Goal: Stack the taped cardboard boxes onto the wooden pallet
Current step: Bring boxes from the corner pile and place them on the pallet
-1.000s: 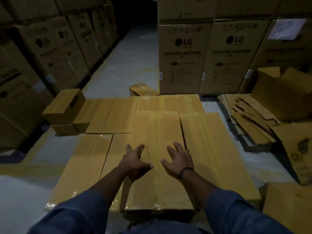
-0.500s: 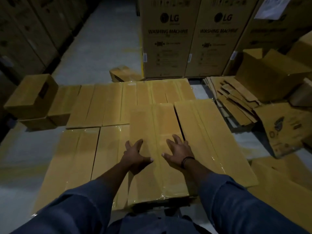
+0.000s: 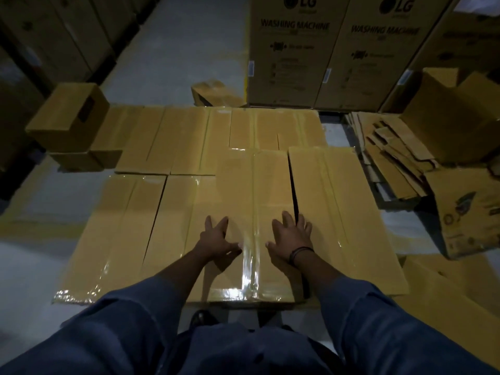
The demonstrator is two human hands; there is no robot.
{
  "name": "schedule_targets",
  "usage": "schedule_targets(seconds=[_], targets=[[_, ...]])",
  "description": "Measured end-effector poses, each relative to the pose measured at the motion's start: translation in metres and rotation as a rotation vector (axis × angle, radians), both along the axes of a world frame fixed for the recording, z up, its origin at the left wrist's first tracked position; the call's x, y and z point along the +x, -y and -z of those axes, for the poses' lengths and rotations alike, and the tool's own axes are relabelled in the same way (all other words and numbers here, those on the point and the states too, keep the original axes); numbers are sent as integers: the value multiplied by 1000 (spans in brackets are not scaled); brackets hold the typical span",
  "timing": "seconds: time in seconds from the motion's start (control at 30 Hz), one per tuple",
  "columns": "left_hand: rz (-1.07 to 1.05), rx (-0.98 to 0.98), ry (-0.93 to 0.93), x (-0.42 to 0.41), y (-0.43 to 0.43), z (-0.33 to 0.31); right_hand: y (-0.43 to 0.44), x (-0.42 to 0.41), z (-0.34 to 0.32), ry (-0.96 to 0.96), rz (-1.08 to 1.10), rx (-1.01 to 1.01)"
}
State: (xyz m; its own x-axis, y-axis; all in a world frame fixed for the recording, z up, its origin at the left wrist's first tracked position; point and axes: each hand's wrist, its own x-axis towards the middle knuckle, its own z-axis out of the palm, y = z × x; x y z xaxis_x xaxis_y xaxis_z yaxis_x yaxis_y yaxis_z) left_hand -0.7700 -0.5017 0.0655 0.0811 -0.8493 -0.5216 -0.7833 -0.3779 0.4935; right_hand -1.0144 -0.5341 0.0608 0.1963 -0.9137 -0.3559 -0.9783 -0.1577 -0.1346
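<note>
Several long flat taped cardboard boxes lie side by side in a low layer in front of me; the pallet beneath them is hidden. The middle box sits on top, with shiny clear tape down its seam. My left hand lies flat on its left half, fingers spread. My right hand presses flat on its right half, with the fingertips at the dark gap beside the right-hand box. More boxes lie to the left and in a back row.
Tall LG washing machine cartons stand behind the layer. A small cube box sits at the back left, a pile of flattened cardboard lies to the right, and loose cartons are beyond it. Stacked cartons line the left aisle.
My view has tilted further down and moved closer. Both hands stay flat on the middle box, and the right hand has slid slightly right toward the gap.
</note>
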Motion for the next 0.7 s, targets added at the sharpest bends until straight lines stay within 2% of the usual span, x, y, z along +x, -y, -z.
schedule_targets(seconds=[0.1,0.27,0.4,0.5,0.6,0.7], targets=[[-23,-35,65,-20,-27,-4,-21,-22,0,18,-44,89],[-95,-24,101,-43,-78,-7,-68,-56,2,-10,-196,107],[-64,-10,169,-46,-115,-1,-101,-71,4,-42,-266,112],[-4,27,236,-42,-136,3,-120,-74,2,-17,-248,126],[26,66,195,-33,-152,9,-131,-78,-2,-9,-216,156],[30,19,191,-28,-160,14,-137,-82,-1,-10,-189,167]])
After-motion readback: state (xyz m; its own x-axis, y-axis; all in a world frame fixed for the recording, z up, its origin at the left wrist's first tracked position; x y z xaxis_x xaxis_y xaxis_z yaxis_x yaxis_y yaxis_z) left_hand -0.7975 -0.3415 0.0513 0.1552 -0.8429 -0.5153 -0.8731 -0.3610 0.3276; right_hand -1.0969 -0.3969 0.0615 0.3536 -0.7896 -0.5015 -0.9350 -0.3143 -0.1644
